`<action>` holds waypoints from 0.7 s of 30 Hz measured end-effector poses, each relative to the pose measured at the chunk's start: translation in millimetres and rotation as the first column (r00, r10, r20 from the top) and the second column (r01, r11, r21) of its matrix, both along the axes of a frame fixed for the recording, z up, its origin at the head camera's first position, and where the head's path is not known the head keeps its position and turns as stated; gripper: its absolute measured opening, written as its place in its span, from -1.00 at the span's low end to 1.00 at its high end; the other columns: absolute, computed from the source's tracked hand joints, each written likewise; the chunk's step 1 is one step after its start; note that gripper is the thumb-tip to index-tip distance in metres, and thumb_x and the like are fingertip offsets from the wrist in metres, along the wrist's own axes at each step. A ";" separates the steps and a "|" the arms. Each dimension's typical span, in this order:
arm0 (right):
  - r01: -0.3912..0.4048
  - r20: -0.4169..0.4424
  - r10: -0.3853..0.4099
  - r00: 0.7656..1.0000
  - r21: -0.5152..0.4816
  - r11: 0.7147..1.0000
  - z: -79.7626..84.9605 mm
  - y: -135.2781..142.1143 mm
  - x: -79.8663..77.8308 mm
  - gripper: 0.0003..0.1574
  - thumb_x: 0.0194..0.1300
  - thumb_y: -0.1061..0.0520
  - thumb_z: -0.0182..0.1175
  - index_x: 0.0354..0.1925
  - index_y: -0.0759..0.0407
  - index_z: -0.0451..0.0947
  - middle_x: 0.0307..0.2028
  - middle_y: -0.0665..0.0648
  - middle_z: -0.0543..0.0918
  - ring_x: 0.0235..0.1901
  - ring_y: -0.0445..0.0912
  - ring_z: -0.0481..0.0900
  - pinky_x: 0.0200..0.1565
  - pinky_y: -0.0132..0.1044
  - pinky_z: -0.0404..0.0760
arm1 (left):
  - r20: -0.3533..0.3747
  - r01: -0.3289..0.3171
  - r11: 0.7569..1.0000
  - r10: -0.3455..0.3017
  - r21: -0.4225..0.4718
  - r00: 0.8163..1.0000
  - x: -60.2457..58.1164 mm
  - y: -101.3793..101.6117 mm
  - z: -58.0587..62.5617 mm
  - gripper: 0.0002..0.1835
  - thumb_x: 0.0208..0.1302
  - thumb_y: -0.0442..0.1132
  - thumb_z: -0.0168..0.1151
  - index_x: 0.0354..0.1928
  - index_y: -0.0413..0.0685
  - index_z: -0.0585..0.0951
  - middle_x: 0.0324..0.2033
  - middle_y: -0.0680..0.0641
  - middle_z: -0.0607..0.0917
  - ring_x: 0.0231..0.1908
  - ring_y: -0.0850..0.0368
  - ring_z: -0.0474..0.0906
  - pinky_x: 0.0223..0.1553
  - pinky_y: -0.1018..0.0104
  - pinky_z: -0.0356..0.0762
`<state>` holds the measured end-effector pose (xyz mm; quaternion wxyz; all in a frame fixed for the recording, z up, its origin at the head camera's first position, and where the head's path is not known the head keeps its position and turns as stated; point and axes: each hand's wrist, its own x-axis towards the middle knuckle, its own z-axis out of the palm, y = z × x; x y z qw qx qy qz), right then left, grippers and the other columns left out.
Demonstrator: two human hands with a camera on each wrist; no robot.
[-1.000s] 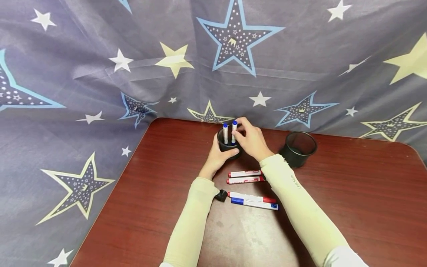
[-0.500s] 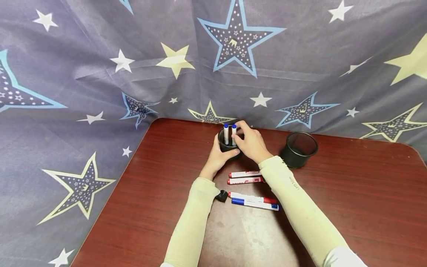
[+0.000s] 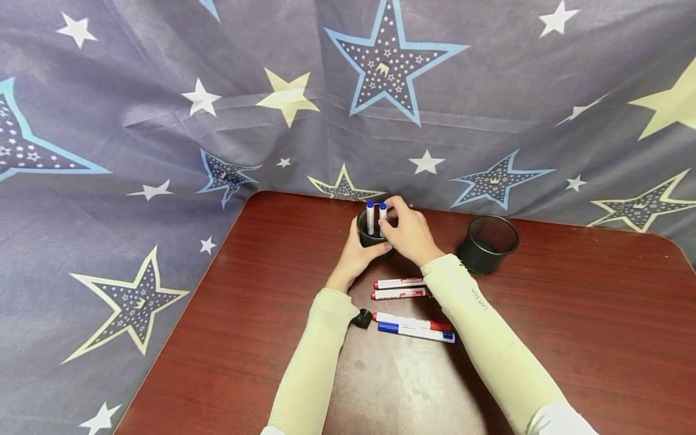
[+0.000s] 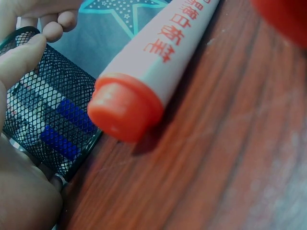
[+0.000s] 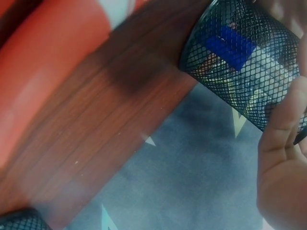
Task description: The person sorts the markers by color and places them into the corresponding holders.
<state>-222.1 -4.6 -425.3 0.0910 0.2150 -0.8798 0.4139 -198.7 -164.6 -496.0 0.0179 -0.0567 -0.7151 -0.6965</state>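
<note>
My left hand (image 3: 350, 258) grips a black mesh pen cup (image 4: 62, 72) from its left side, thumb across the front. Inside stand two white markers with blue ends, the left marker (image 3: 370, 221) and the right marker (image 3: 383, 211). My right hand (image 3: 411, 237) is over the cup's right rim, thumb and finger pinching the right marker near its top. Through the mesh in the left wrist view, blue caps (image 4: 60, 142) show near the cup's bottom.
Red markers (image 3: 399, 294) and a blue marker (image 3: 415, 333) lie on the brown table (image 3: 228, 338), partly beneath the right forearm. A second black mesh cup (image 3: 484, 254) stands to the right. A star-patterned cloth (image 3: 244, 48) hangs behind the table.
The right marker has sunk slightly into the cup, the right hand's fingers staying at it. The left hand keeps its grip on the cup.
</note>
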 end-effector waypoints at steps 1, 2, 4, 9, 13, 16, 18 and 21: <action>-0.002 -0.002 0.002 1.000 0.000 1.000 -0.2 0.0 -0.1 -0.56 0.32 0.13 0.28 0.12 0.17 0.45 -0.20 0.13 0.74 -0.17 0.07 0.66 -0.11 -0.02 0.55 | -0.003 -0.001 1.000 0.001 0.000 1.000 0.3 0.2 0.2 0.00 0.10 -0.33 0.52 0.51 -0.02 0.14 0.34 -0.13 0.38 0.27 0.02 0.35 0.31 0.16 0.26; -0.004 -0.003 0.004 1.000 0.000 1.000 -0.4 0.1 -0.1 -0.56 0.32 0.13 0.28 0.12 0.17 0.45 -0.20 0.13 0.74 -0.18 0.07 0.66 -0.11 -0.02 0.55 | -0.004 -0.002 1.000 0.002 -0.001 1.000 0.4 0.3 0.3 0.00 0.09 -0.33 0.52 0.51 -0.02 0.14 0.34 -0.13 0.38 0.27 0.01 0.35 0.31 0.16 0.26; -0.007 -0.004 0.007 1.000 -0.001 1.000 -0.5 0.1 0.0 -0.56 0.32 0.13 0.28 0.12 0.18 0.45 -0.21 0.13 0.74 -0.17 0.07 0.65 -0.10 -0.02 0.55 | -0.005 -0.003 1.000 0.003 -0.002 1.000 0.6 0.2 0.4 0.00 0.09 -0.32 0.52 0.51 -0.02 0.14 0.34 -0.12 0.38 0.27 0.02 0.35 0.31 0.16 0.26; -0.013 0.000 0.013 1.000 -0.006 1.000 -0.1 0.1 0.1 -0.55 0.31 0.13 0.29 0.12 0.18 0.45 -0.20 0.13 0.74 -0.16 0.07 0.65 -0.08 -0.01 0.54 | 0.001 0.001 1.000 -0.001 0.001 1.000 -0.2 -0.3 1.4 0.01 0.09 -0.34 0.52 0.52 -0.03 0.13 0.35 -0.11 0.37 0.27 0.05 0.34 0.30 0.18 0.26; -0.015 -0.003 0.015 1.000 -0.005 1.000 0.1 0.2 0.6 -0.56 0.31 0.13 0.29 0.11 0.18 0.46 -0.20 0.13 0.74 -0.16 0.07 0.65 -0.09 -0.01 0.54 | 0.018 0.023 1.000 -0.023 0.016 1.000 0.7 -1.1 4.9 0.02 0.12 -0.36 0.50 0.53 -0.06 0.09 0.38 -0.15 0.33 0.30 0.02 0.32 0.31 0.18 0.25; -0.014 -0.005 0.014 1.000 -0.003 1.000 -0.6 0.5 0.8 -0.57 0.32 0.11 0.28 0.11 0.17 0.46 -0.21 0.13 0.74 -0.18 0.06 0.64 -0.10 -0.02 0.54 | 0.032 0.046 0.999 -0.046 0.021 0.998 5.8 -1.2 16.3 0.02 0.14 -0.39 0.47 0.54 -0.14 0.05 0.39 -0.21 0.31 0.31 -0.04 0.31 0.31 0.18 0.26; -0.013 -0.006 0.012 1.000 -0.004 1.000 -0.9 0.6 0.9 -0.58 0.33 0.11 0.28 0.11 0.16 0.46 -0.21 0.13 0.73 -0.18 0.06 0.64 -0.11 -0.02 0.54 | 0.040 0.054 0.998 -0.055 0.019 0.998 10.2 -1.0 25.5 0.02 0.13 -0.39 0.46 0.53 -0.18 0.04 0.40 -0.24 0.30 0.31 -0.06 0.31 0.30 0.19 0.28; -0.012 -0.008 0.012 1.000 -0.010 1.000 -1.2 0.8 1.0 -0.57 0.33 0.11 0.28 0.11 0.17 0.46 -0.21 0.14 0.73 -0.19 0.07 0.63 -0.10 -0.01 0.54 | 0.041 0.054 0.998 -0.054 0.013 0.998 14.9 -0.2 34.7 0.00 0.13 -0.40 0.45 0.52 -0.22 0.06 0.38 -0.25 0.32 0.29 -0.04 0.34 0.27 0.22 0.31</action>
